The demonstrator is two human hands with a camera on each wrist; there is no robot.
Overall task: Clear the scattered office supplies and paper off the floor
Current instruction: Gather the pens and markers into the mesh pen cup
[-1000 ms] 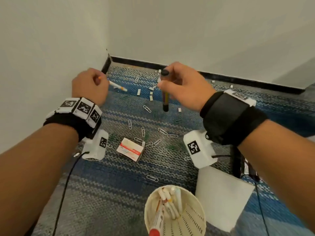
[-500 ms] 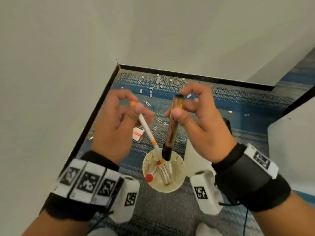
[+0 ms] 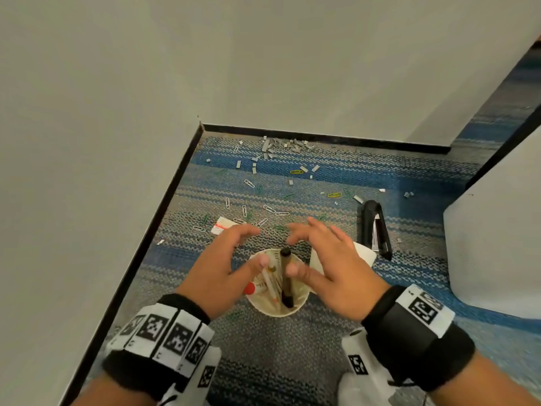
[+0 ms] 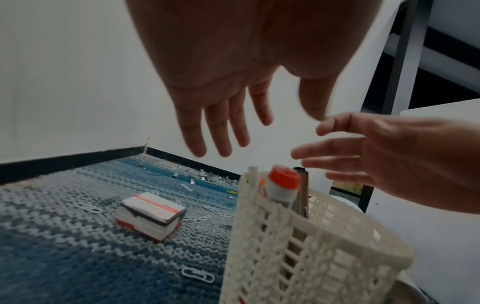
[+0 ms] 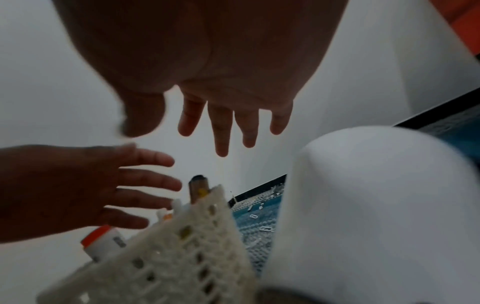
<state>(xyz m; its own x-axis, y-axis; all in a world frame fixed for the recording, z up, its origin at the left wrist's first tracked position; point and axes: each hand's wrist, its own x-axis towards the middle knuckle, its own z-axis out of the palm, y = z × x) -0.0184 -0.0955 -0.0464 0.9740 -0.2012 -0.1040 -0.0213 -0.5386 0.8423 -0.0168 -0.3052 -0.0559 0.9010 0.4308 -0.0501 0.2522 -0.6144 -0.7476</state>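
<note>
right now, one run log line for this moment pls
left hand: open, empty | right hand: open, empty | pen holder: holds pens, marker | carpet: paper clips, staples, stapler left

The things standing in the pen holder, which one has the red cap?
The glue stick, the short fat white tube leaning at the holder's left side. The others there are slim pens and a dark marker.

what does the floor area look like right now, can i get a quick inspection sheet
surface: striped blue-grey carpet in a wall corner
job's things: pen holder upright with pens and glue stick; paper clips, staples, small box, stapler on the carpet
clutter: white cup beside the holder
grippers: left hand and right hand open, empty, above the holder
cables: nothing seen
surroundings: white walls, black baseboard
</note>
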